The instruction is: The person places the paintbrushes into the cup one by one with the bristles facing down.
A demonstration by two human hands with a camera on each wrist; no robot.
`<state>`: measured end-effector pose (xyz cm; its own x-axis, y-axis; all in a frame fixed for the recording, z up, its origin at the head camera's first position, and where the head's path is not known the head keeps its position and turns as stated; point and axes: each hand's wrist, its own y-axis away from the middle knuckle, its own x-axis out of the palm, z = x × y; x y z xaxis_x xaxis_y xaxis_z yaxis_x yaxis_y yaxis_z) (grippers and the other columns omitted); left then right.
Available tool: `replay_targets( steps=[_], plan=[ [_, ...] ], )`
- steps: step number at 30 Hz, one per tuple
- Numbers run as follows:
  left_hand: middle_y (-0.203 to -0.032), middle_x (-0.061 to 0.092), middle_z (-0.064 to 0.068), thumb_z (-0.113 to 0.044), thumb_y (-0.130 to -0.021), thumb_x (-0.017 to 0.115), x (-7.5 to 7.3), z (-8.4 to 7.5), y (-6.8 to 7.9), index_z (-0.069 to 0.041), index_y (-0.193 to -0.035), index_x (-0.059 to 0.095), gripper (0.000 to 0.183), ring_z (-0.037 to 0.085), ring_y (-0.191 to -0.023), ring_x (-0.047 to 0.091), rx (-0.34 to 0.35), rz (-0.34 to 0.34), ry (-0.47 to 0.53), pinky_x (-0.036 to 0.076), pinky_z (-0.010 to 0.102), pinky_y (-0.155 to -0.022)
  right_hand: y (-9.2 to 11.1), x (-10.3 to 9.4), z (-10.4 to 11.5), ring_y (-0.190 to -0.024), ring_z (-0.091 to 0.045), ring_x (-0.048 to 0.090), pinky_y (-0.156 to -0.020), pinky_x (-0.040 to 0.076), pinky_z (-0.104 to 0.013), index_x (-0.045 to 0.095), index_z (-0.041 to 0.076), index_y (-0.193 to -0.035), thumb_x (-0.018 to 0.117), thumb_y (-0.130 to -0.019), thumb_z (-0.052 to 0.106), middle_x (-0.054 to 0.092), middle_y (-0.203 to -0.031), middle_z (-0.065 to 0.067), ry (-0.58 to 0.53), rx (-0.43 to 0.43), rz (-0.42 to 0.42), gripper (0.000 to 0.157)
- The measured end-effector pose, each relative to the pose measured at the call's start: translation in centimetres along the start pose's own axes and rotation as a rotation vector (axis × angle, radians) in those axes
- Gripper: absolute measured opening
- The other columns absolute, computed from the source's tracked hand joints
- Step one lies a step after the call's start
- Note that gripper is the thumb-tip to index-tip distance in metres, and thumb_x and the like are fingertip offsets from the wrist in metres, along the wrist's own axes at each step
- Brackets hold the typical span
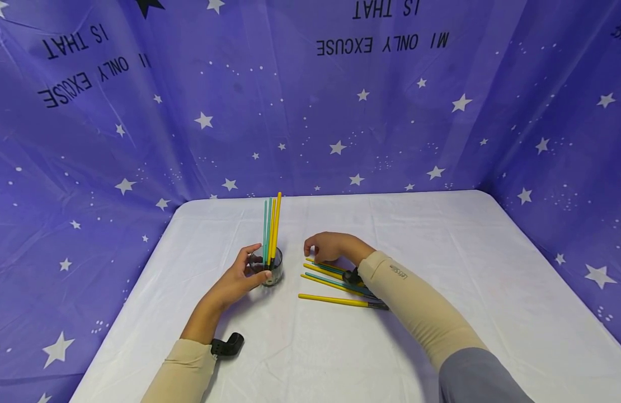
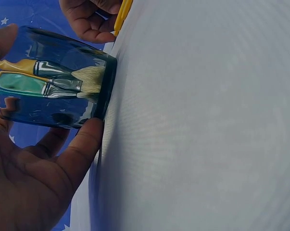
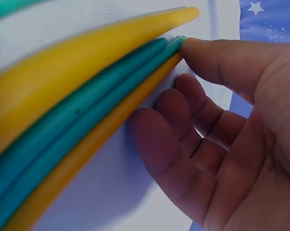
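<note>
My left hand holds a clear drinking glass, thumb on the near side and fingers around the far side. Several paintbrushes with yellow and teal handles stand in it, bristles down at its base. Over a group of loose paintbrushes on the table is my right hand, fingers loosely bent. In the right wrist view, its thumb is at the tip of a teal handle, and the index fingertip lies beside a yellow-orange handle. My right forearm hides some brush heads.
A white cloth covers the table. Purple star-printed curtains hang behind and at both sides. The loose brushes lie with handle ends toward the glass, the nearest yellow one apart from the others. Black wrist cameras sit on both wrists.
</note>
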<state>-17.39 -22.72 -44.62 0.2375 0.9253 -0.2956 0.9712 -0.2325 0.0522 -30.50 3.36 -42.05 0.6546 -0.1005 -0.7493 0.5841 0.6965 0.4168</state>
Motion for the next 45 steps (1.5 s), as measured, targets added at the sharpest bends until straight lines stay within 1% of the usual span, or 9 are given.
replay_targets(
  steps=[3, 9, 22, 25, 29, 35, 39, 43, 45],
  plan=[
    [-0.139, 0.043, 0.022, -0.019, -0.092, 0.072, 0.0, 0.0, 0.0, -0.019, -0.154, 0.022, 0.079, 0.030, -0.114, 0.055, -0.003, 0.005, 0.001, 0.042, 0.038, -0.094, -0.1, 0.1, 0.0, -0.068, -0.014, 0.048, -0.063, 0.040, -0.027, 0.062, 0.016, -0.105, 0.062, -0.091, -0.001, 0.056, -0.088, -0.002, 0.014, 0.005, -0.001, 0.023],
    [-0.138, 0.043, 0.022, -0.019, -0.093, 0.071, 0.0, -0.1, 0.1, -0.020, -0.154, 0.022, 0.079, 0.030, -0.114, 0.055, 0.001, 0.007, -0.001, 0.042, 0.038, -0.095, 0.1, 0.0, 0.2, -0.061, -0.015, 0.046, -0.059, 0.039, -0.028, 0.062, 0.016, -0.108, 0.059, -0.092, -0.004, 0.056, -0.088, -0.004, -0.005, 0.021, 0.005, 0.026],
    [-0.138, 0.044, 0.021, -0.020, -0.092, 0.072, 0.0, 0.0, 0.0, -0.020, -0.154, 0.023, 0.079, 0.029, -0.112, 0.054, -0.004, -0.002, -0.006, 0.043, 0.037, -0.093, 0.3, 0.0, 0.2, -0.061, -0.014, 0.046, -0.061, 0.039, -0.028, 0.063, 0.017, -0.108, 0.050, -0.091, -0.008, 0.053, -0.080, 0.000, 0.051, -0.012, -0.013, 0.032],
    [-0.138, 0.044, 0.022, -0.020, -0.092, 0.072, 0.0, 0.0, 0.0, -0.020, -0.154, 0.022, 0.079, 0.029, -0.113, 0.054, -0.004, 0.002, -0.005, 0.043, 0.037, -0.093, 0.3, -0.1, 0.1, -0.060, -0.014, 0.047, -0.061, 0.039, -0.028, 0.063, 0.017, -0.106, 0.051, -0.091, -0.008, 0.054, -0.082, -0.001, 0.042, -0.014, -0.015, 0.032],
    [-0.137, 0.044, 0.022, -0.019, -0.092, 0.072, 0.0, 0.0, 0.0, -0.020, -0.154, 0.022, 0.079, 0.029, -0.112, 0.054, -0.004, 0.003, -0.001, 0.043, 0.037, -0.092, 0.4, -0.2, -0.1, -0.059, -0.015, 0.047, -0.059, 0.040, -0.029, 0.063, 0.015, -0.106, 0.052, -0.091, -0.008, 0.057, -0.085, -0.003, -0.008, -0.006, -0.025, 0.030],
    [-0.137, 0.044, 0.020, -0.020, -0.092, 0.072, 0.1, -0.1, 0.0, -0.021, -0.153, 0.023, 0.079, 0.028, -0.111, 0.054, -0.010, -0.002, -0.011, 0.043, 0.037, -0.092, 0.8, -0.6, -0.5, -0.069, -0.016, 0.052, -0.066, 0.044, -0.031, 0.063, 0.013, -0.109, 0.052, -0.092, -0.006, 0.061, -0.100, -0.005, -0.005, -0.015, -0.067, 0.028],
    [-0.137, 0.044, 0.020, -0.020, -0.092, 0.072, 0.1, -0.2, 0.0, -0.022, -0.153, 0.023, 0.078, 0.029, -0.111, 0.054, -0.010, -0.003, -0.014, 0.043, 0.038, -0.092, 1.1, -1.0, -0.4, -0.070, -0.017, 0.053, -0.069, 0.045, -0.031, 0.062, 0.013, -0.111, 0.051, -0.092, -0.006, 0.062, -0.101, -0.006, -0.001, -0.021, -0.081, 0.029],
    [-0.138, 0.044, 0.020, -0.020, -0.092, 0.072, 0.1, -0.2, 0.0, -0.022, -0.153, 0.023, 0.079, 0.029, -0.111, 0.054, -0.014, -0.004, -0.018, 0.042, 0.038, -0.093, 1.4, -1.3, -0.2, -0.063, -0.016, 0.051, -0.063, 0.043, -0.030, 0.061, 0.011, -0.114, 0.047, -0.091, -0.007, 0.062, -0.093, -0.006, -0.019, -0.014, -0.080, 0.032],
    [-0.138, 0.045, 0.020, -0.021, -0.092, 0.072, 0.1, -0.2, 0.1, -0.022, -0.153, 0.024, 0.079, 0.029, -0.112, 0.054, -0.019, -0.008, -0.022, 0.042, 0.038, -0.093, 1.5, -1.5, -0.2, -0.058, -0.015, 0.050, -0.058, 0.042, -0.029, 0.060, 0.009, -0.116, 0.045, -0.091, -0.008, 0.060, -0.085, -0.005, -0.042, -0.011, -0.072, 0.033]
  ],
)
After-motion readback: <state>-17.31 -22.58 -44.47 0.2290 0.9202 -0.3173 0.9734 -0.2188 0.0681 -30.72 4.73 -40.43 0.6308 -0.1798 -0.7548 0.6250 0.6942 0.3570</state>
